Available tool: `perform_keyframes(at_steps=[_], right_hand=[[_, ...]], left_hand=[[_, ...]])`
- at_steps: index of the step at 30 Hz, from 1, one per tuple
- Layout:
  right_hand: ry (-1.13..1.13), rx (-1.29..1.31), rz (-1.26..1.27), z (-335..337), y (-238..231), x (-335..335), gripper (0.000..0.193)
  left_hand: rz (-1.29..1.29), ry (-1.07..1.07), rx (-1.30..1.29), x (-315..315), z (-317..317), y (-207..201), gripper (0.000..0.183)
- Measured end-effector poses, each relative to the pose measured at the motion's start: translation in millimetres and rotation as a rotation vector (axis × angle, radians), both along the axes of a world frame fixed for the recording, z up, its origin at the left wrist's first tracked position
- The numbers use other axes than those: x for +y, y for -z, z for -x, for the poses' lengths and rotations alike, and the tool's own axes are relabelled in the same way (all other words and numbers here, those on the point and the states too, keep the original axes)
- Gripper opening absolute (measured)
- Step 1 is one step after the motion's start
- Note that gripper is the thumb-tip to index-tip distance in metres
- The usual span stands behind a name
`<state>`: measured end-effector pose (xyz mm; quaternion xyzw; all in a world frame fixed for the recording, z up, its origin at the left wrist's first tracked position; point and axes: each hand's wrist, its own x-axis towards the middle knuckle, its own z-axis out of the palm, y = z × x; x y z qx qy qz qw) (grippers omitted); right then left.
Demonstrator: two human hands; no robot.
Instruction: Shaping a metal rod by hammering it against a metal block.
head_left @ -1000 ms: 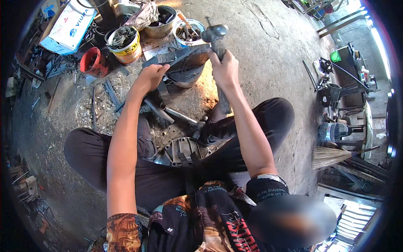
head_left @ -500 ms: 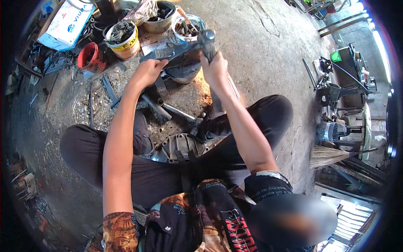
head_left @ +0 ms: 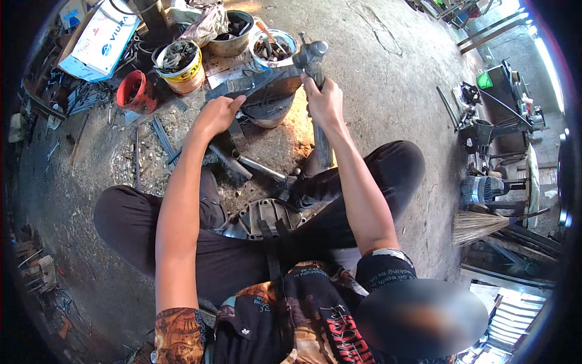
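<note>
My left hand (head_left: pixel 218 115) is closed on the near end of a dark flat metal piece (head_left: pixel 260 84), its thumb lying along the top. That piece rests across a dark rounded block (head_left: pixel 271 110) on the ground. In my right hand (head_left: pixel 326 104) is a hammer (head_left: pixel 311 54), gripped high on its thick handle just below the steel head. The head is raised beside the right end of the metal piece, and the handle's lower end points back toward my leg. Between my legs lie a metal pipe (head_left: pixel 231 162), a second tool with a shiny shaft (head_left: pixel 262 168) and a ribbed metal casting (head_left: pixel 271 217).
A red bucket (head_left: pixel 137 94), a yellow-and-white bucket of scraps (head_left: pixel 182 68), a black basin (head_left: pixel 230 33) and a white tub of metal bits (head_left: pixel 274 48) stand ahead. A blue-white carton (head_left: pixel 100 45) is at far left. A broom (head_left: pixel 480 228) lies on the right.
My right hand and the hammer have shifted slightly to the right. My left hand keeps its hold on the metal piece. The whole view has moved a little.
</note>
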<state>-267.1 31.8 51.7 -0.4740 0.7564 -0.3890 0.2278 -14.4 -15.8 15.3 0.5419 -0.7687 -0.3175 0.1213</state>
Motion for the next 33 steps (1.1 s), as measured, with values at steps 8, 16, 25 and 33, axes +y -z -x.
perform_keyframes(at_steps=[8,16,25,33], right_hand=[[-0.060,0.137,-0.123,-9,-27,2,0.053],[-0.079,0.100,0.472,-22,-36,12,0.039],[0.007,-0.088,-0.136,11,11,-4,0.063],[-0.027,0.055,-0.005,9,9,-6,0.052]], left_hand=[[-0.088,-0.024,-0.027,-6,2,-3,0.074],[-0.054,0.012,0.095,-4,-1,4,0.072],[-0.021,0.006,0.032,3,2,3,0.057],[0.050,0.035,0.083,-1,1,5,0.042]])
